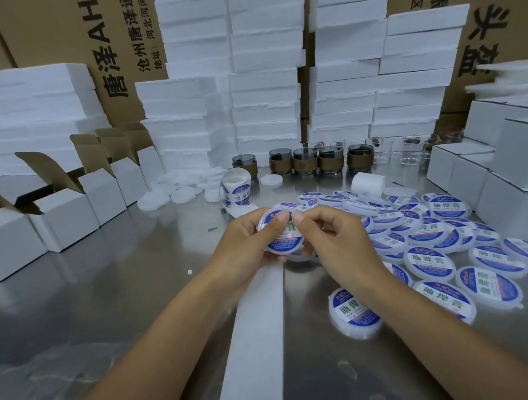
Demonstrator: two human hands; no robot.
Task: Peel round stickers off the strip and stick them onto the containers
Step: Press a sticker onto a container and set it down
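Note:
My left hand (247, 246) grips a round white container (284, 241) above the steel table, thumb lying across its top. A blue, white and green round sticker (286, 229) covers the container's face. My right hand (330, 242) pinches the sticker's upper edge with thumb and forefinger, right beside my left thumb. A roll of stickers (236, 188) stands upright behind my hands. Its empty white backing strip (255, 334) runs from under my hands toward the near edge. Several labelled containers (427, 262) lie in a heap to the right.
Open white cartons (63, 214) line the left side, closed white boxes (511, 191) the right. Plain white lids (172, 192) and glass jars (304, 161) sit behind the roll. Foam blocks (264, 110) and cardboard boxes fill the back. Crumpled clear plastic (27, 389) lies near left.

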